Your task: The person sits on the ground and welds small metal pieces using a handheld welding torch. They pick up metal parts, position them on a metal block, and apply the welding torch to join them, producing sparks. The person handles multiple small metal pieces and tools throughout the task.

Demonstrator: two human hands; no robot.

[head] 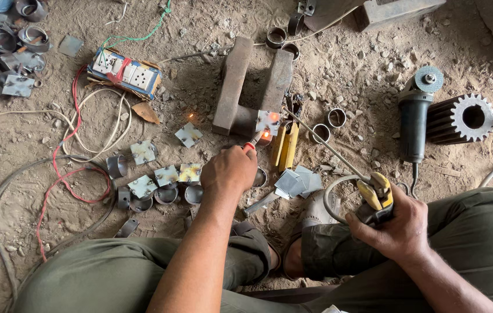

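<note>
My left hand (pixel 230 170) grips red-handled pliers (pixel 253 142) whose tip meets a small square metal plate (pixel 268 122) with a glowing orange spot, resting on a rusty steel block (pixel 233 87). My right hand (pixel 394 227) holds a yellow welding electrode holder (pixel 377 194); its thin rod (pixel 322 144) reaches up toward the glowing plate. A yellow tool (pixel 286 145) lies just below the block. A few sparks lie on the dirt left of the block.
Several square plates and short pipe rings (pixel 159 182) lie on the dirt floor. A socket board (pixel 124 71) with red and white cables sits upper left. An angle grinder (pixel 415 113) and a toothed gear (pixel 461 119) lie right. My knees frame the bottom.
</note>
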